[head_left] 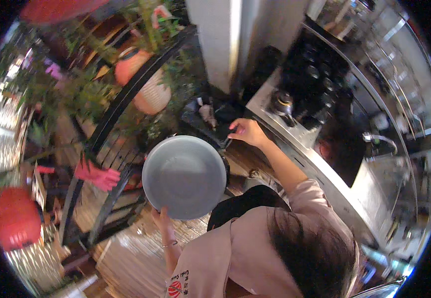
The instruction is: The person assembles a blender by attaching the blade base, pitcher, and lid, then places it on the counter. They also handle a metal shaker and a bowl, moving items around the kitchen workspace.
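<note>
A round grey basin [184, 174] is tilted in front of me, its inside facing up and nothing visible in it. My left hand [162, 218] grips its near rim, with the fingers partly hidden behind the wall. Past the basin's right side, my right hand [246, 132] is raised with its fingers bent and a gap between them; no object shows in it. Just beyond that hand is a dark bin-like container [190, 121] with a pale, crumpled item [208, 114] at its top.
On the right runs a steel counter [304, 141] with a dark stove [312, 74], a small kettle-like pot [281, 103] and a faucet [379, 141]. At left, a pink rubber glove [98, 176] hangs on a curved black railing [121, 102], near plants and a red stool [14, 218].
</note>
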`<move>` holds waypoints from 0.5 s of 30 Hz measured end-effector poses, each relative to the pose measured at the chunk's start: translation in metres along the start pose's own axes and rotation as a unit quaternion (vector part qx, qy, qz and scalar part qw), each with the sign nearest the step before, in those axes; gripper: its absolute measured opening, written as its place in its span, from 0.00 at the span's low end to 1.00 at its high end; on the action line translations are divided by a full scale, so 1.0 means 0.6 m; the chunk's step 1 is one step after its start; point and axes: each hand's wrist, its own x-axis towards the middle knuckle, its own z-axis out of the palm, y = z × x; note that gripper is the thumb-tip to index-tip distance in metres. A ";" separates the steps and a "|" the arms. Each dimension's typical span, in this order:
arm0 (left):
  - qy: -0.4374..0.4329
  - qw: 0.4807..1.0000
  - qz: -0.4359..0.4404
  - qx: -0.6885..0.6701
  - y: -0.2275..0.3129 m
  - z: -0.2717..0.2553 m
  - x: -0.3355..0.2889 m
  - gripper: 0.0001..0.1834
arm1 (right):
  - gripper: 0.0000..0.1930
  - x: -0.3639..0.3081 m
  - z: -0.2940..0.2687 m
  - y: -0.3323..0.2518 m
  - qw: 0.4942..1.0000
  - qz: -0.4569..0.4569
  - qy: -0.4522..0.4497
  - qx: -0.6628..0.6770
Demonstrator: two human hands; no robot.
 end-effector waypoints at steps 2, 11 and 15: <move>-0.068 0.995 0.038 0.055 0.013 0.012 0.063 0.14 | 0.14 -0.045 -0.057 -0.121 0.991 -0.080 0.074 0.081; -0.329 0.931 0.123 0.096 0.073 0.295 0.150 0.15 | 0.11 -0.295 -0.235 -0.526 0.731 -0.556 0.389 -0.074; -0.401 0.913 0.066 0.035 0.119 0.415 0.069 0.16 | 0.09 -0.343 -0.287 -0.474 0.586 -0.600 0.498 -0.219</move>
